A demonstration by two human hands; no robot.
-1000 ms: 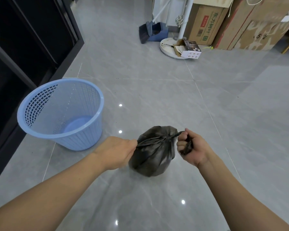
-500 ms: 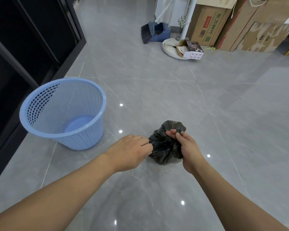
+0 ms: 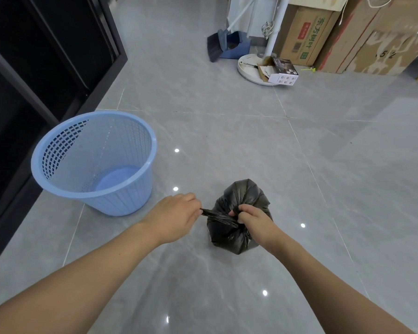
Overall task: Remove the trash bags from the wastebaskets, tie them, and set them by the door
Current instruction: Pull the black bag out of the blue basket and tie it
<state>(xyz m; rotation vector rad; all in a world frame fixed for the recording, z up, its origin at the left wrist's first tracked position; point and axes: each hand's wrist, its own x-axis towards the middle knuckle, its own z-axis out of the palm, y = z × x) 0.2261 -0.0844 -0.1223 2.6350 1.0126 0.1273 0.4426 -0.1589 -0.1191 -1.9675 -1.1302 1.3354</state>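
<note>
A small black trash bag [image 3: 241, 196] sits on the grey tile floor in front of me. My left hand [image 3: 174, 215] pinches a twisted strip of the bag's neck and holds it stretched out to the left. My right hand [image 3: 253, 220] grips the gathered top of the bag, with a loop of plastic around its fingers. A light blue mesh wastebasket [image 3: 140, 189] stands to the left of the bag, upright, with no bag in it.
A black cabinet [image 3: 46, 68] runs along the left side. At the back stand a broom and blue dustpan [image 3: 227, 44], a white round stand base [image 3: 249, 68] with a small box [image 3: 282, 71] on it, and large cardboard boxes [image 3: 348, 34].
My left hand has drawn a strip of the bag's neck out to the left, away from my right hand. The right hand has shifted onto the top of the bag.
</note>
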